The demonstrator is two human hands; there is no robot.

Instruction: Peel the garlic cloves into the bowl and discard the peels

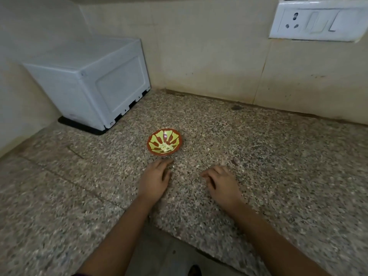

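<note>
Garlic cloves (165,147) lie in the bowl (176,136); left grip (155,179) and right grip (221,183), slack and empty, touch the counter (268,156).

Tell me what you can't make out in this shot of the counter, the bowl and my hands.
Head view:
- Garlic cloves in the bowl: too small and blurred to count.
- Peels: lost against the speckled counter, if any remain.
- Switch panel: cut off by the top-right edge.
- White appliance: its front faces away.
</note>
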